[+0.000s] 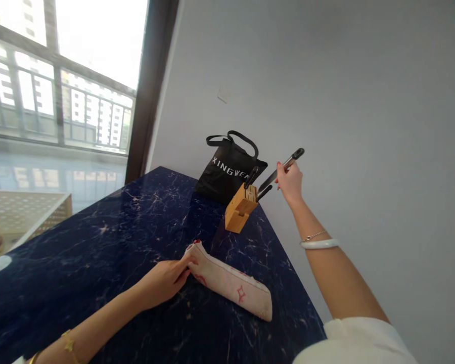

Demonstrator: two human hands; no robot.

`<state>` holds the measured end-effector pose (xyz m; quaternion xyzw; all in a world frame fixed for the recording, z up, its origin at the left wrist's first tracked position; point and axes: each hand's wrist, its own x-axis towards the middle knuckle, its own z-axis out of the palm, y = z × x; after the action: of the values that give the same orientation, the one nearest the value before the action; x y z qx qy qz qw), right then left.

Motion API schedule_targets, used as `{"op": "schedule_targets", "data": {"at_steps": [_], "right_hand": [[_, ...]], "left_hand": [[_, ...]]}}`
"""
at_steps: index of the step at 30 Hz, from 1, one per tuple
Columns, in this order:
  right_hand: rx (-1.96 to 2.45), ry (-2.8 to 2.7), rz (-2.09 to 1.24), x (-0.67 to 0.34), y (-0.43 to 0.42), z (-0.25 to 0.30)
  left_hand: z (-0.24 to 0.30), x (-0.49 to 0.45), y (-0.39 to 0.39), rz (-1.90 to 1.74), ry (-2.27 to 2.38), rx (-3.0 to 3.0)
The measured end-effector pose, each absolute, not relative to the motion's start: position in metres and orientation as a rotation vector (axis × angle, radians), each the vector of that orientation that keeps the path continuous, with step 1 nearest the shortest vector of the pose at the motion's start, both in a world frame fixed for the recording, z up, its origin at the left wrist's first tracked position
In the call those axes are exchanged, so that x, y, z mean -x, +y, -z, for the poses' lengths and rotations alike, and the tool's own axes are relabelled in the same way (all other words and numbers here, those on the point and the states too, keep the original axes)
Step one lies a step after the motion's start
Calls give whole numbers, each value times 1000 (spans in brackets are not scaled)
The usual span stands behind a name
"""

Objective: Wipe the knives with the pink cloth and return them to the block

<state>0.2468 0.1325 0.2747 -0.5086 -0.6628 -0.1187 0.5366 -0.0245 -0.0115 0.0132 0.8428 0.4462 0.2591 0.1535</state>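
My right hand is closed around a knife with a black and silver handle, raised at a slant. Its blade points down to the left at the top of a wooden knife block; whether the tip sits in a slot I cannot tell. Two more black handles stick out of the block. Lower down, my left hand pinches the near-left end of a folded white towel with pink-red patterns. The towel lies lengthwise on the dark blue marbled table.
Behind the knife block stands a black tote bag with white lettering, against the grey wall. The table's right edge runs close to the wall. At the left are a glass window and a low white perforated piece.
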Motion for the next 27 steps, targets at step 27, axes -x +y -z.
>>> {"op": "schedule_targets", "data": {"at_steps": [27], "right_hand": [[1138, -1489, 61, -276, 115, -244]], "left_hand": [[5, 18, -9, -738, 1222, -2324]]}}
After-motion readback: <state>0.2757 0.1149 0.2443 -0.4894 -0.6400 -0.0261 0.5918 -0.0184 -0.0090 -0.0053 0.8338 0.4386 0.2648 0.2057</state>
